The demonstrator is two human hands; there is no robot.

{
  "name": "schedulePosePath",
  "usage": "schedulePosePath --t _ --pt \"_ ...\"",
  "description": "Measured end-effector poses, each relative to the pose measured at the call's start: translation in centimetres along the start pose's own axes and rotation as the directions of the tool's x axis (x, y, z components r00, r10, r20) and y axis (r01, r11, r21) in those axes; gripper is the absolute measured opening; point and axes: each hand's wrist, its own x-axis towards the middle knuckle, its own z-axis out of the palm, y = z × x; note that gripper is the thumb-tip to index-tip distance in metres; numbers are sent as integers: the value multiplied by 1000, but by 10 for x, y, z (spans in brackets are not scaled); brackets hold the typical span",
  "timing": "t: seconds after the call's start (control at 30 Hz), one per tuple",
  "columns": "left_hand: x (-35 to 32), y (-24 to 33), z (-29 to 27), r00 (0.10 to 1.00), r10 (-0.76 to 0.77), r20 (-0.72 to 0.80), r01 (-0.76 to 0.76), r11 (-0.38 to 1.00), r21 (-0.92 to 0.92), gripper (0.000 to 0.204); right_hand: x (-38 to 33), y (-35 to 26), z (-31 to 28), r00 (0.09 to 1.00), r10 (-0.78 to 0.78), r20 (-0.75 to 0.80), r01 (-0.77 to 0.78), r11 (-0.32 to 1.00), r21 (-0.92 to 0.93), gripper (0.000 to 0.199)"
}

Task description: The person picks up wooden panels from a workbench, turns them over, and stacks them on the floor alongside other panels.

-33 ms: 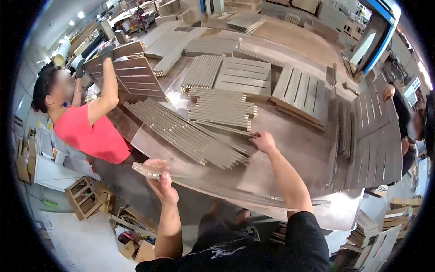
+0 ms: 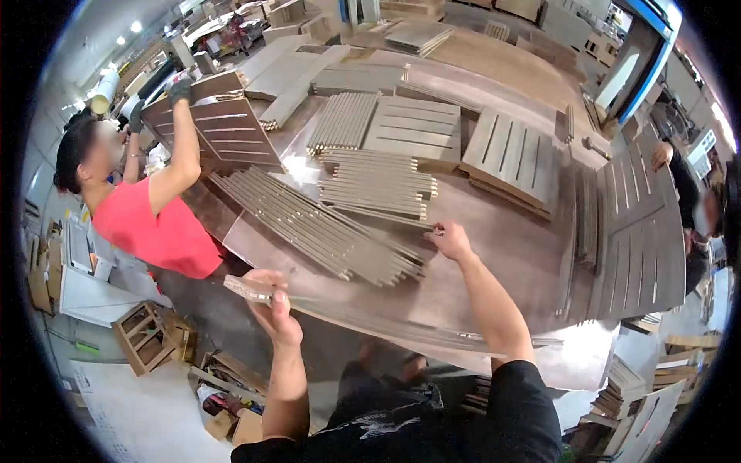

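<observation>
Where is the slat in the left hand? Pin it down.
In the head view the slat sits lower left, gripped by the left hand just off the table's near edge, below the fanned pile of slats.

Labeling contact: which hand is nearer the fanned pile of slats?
Right. The right hand reaches the fanned pile of slats' near end; the left hand holds a long slat off the table edge.

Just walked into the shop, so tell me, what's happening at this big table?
The person wearing the camera holds a long slat by its end in the left hand, while the right hand touches a pile of slats on the table. Across the corner, a co-worker in red lifts a slatted panel with gloved hands.
</observation>
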Motion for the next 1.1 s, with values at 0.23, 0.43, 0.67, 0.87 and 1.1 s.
schedulePosePath --t 0.23,0.43,0.67,0.87,1.1 --pt "14 -3 33 993 -106 49 108 994 -32 35 -112 30 -134 716 -71 -695 549 672 497 25" --pt "-1 1 69 972 -176 156 187 980 -61 26 -238 21 -227 306 238 -922 669 636 386 36" --pt "-6 0 90 975 -104 197 107 994 -9 28 -282 29 -181 151 419 -895 479 761 437 49" --pt "-10 6 93 979 -58 198 58 998 3 29 -273 43 -143 214 452 -866 563 668 488 48" --pt "-4 -2 94 978 -72 197 70 997 19 29 -265 44 -149 187 507 -842 497 690 526 53"
